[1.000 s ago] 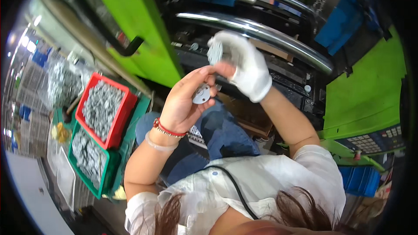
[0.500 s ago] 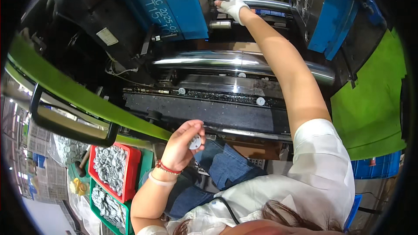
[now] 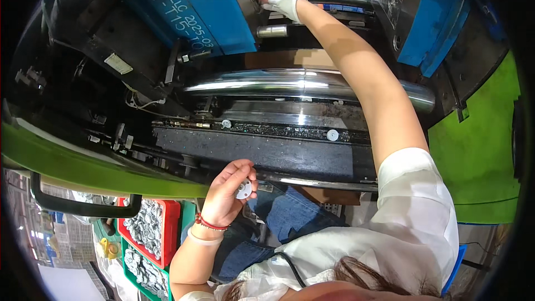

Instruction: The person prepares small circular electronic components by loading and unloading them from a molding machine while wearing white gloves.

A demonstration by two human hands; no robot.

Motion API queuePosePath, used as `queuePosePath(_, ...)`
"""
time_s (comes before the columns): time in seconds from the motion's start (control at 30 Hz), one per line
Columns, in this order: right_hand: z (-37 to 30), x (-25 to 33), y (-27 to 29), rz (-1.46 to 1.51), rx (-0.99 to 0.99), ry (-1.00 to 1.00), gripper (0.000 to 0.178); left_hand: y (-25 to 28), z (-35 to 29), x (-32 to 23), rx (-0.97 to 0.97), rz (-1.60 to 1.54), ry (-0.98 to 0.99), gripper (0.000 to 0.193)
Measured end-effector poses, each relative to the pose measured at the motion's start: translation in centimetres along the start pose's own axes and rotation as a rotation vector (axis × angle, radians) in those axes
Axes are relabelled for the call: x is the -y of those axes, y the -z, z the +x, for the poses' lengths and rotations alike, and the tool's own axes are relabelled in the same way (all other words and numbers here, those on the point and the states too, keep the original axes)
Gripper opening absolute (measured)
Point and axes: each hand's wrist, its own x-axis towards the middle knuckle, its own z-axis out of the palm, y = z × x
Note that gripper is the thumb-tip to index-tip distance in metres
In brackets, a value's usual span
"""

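My left hand [image 3: 225, 190] is closed around a small grey round disc [image 3: 244, 190] with holes in it, near the front edge of the machine bed. Its wrist carries a red beaded bracelet. My right hand [image 3: 283, 2], in a white glove with bare fingertips, reaches far into the machine. Its fingers are bunched against the inner face of the left mould half [image 3: 203, 5], a blue block with handwriting on it. Whatever lies between those fingertips is too small to make out. Below this hand a metal guide pin [image 3: 272, 31] sticks out of the mould.
A thick chrome bar [image 3: 301, 83] crosses under my right arm. Loose discs [image 3: 332, 135] lie on the dirty machine bed. The other blue mould half [image 3: 426, 22] stands at right. A green door [image 3: 111, 170] with a black handle and red [image 3: 171, 228] and green baskets of parts are at left.
The view has shifted slightly, so the mould and door appear further left and the door lower. Both hands keep nearly the same places and poses, the left still with its disc.
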Motion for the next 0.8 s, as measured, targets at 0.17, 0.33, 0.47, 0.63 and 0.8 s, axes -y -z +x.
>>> queuePosePath(0.17, 0.6, -0.2, 0.0, 0.010, 0.007, -0.029, 0.047, 0.2, 0.4, 0.0, 0.010, 0.001, 0.000, 0.017)
queuePosePath(0.33, 1.7, -0.4, -0.6, -0.144, -0.084, 0.000, 0.041, 0.0, 1.0, -0.1, 0.013, 0.012, 0.003, 0.016)
queuePosePath(0.47, 1.5, -0.5, -1.0, -0.138, -0.144, 0.039, 0.037, 0.0, 1.3, -0.3, 0.011, 0.018, 0.012, 0.016)
queuePosePath(0.63, 2.2, -1.0, -0.4, -0.311, -0.215, 0.080, 0.033, -0.6, 1.2, -0.5, 0.012, 0.035, 0.018, 0.017)
queuePosePath(0.8, 0.4, 0.8, -0.9, -0.636, -0.245, 0.166, 0.030, -0.6, 1.3, 0.0, 0.034, 0.067, 0.017, 0.018)
